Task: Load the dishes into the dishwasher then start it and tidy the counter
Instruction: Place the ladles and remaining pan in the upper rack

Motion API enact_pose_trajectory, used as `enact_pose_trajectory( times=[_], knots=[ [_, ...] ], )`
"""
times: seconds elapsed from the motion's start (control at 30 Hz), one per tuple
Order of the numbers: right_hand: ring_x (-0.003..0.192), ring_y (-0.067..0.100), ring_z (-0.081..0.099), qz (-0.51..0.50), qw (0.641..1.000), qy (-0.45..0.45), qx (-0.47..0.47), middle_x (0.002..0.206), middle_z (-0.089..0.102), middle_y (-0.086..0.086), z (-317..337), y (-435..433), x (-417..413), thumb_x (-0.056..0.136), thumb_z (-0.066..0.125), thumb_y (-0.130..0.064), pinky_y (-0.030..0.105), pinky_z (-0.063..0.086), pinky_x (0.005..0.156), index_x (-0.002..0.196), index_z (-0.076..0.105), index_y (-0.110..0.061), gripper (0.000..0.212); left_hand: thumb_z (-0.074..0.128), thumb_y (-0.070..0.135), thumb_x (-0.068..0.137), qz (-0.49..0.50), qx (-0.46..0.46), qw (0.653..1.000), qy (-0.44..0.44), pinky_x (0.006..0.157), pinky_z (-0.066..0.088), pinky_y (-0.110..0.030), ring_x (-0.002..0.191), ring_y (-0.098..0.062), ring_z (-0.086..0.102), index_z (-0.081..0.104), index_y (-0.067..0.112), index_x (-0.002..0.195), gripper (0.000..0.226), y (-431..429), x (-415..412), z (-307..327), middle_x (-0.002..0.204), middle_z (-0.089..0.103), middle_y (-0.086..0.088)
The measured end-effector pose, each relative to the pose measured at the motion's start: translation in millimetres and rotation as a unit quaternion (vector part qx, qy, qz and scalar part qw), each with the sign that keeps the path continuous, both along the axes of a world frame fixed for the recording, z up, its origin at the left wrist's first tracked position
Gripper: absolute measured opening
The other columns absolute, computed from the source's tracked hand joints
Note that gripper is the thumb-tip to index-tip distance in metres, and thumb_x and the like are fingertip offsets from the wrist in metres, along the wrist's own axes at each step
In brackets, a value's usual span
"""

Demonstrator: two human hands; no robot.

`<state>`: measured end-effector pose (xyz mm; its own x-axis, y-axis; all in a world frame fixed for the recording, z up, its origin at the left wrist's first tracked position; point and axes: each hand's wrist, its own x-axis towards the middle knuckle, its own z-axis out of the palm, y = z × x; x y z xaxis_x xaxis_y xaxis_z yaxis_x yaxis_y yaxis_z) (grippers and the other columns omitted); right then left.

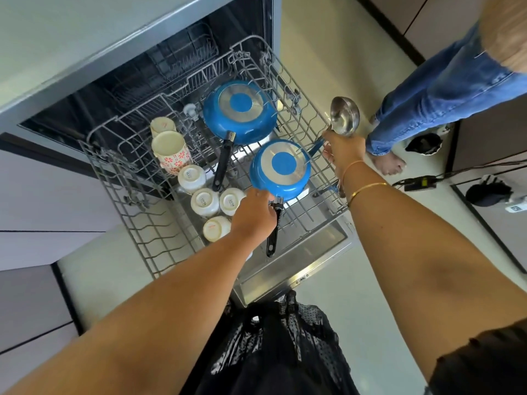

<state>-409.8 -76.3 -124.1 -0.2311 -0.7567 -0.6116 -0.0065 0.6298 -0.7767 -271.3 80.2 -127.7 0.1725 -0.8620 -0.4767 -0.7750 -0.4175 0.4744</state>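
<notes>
Below, a pale kitchen floor [328,67] surrounds the pulled-out grey wire dishwasher rack [137,223]. Upside down in it, the smaller blue frying pan [281,169] points its black handle toward the person, gripped by the left hand [253,218]; the right hand [343,149] clasps a steel ladle [344,116], bowl pointing away

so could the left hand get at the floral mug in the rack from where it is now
Probably not straight away: the left hand is closed on the black handle of the smaller blue pan. Once freed, the path to the floral ceramic mug over the upturned white cups looks open.
</notes>
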Motion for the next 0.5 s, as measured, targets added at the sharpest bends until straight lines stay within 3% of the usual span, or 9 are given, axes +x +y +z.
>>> enact_pose_trajectory(
  times=[0.1, 0.27, 0.4, 0.5],
  knots=[
    [0.067, 0.014, 0.057, 0.005, 1.0, -0.025, 0.01, 0.075, 0.06, 0.003, -3.7, 1.2, -2.6, 0.08, 0.069, -0.008, 0.028, 0.056, 0.072, 0.076, 0.057, -0.017, 0.015, 0.045, 0.013, 0.092, 0.0, 0.004, 1.0, -0.001, 0.087, 0.047, -0.036, 0.107, -0.023, 0.054, 0.051, 0.011, 0.12, 0.028, 2.3, -0.5, -3.1, 0.128, 0.044, -0.009],
    [0.072, 0.017, 0.061, 0.023, 0.999, 0.037, -0.032, 0.072, 0.064, 0.001, -14.8, 9.6, -2.0, 0.079, 0.068, -0.013, 0.036, 0.057, 0.078, 0.07, 0.061, -0.021, 0.014, 0.046, 0.015, 0.093, -0.006, 0.003, 1.0, 0.004, 0.088, 0.044, -0.033, 0.11, -0.022, 0.052, 0.052, 0.014, 0.119, 0.027, 6.5, -1.7, -7.4, 0.127, 0.046, -0.008],
    [0.064, 0.011, 0.057, 0.012, 0.993, 0.108, -0.049, 0.07, 0.061, -0.003, -17.3, 10.5, -2.9, 0.086, 0.063, -0.016, 0.024, 0.051, 0.061, 0.07, 0.058, -0.02, 0.017, 0.045, 0.014, 0.093, -0.001, 0.004, 1.0, -0.006, 0.084, 0.044, -0.034, 0.109, -0.022, 0.052, 0.052, 0.015, 0.12, 0.028, 8.6, 2.3, -9.9, 0.127, 0.045, -0.006],
    [0.066, 0.011, 0.055, 0.021, 0.991, 0.132, -0.023, 0.073, 0.059, -0.003, -22.6, 4.2, -2.2, 0.087, 0.063, -0.019, 0.021, 0.045, 0.058, 0.078, 0.058, -0.018, 0.01, 0.046, 0.016, 0.093, 0.009, 0.002, 1.0, -0.013, 0.083, 0.045, -0.033, 0.108, -0.022, 0.053, 0.053, 0.015, 0.12, 0.028, 11.0, 6.2, -13.1, 0.127, 0.046, -0.006]
  ],
)
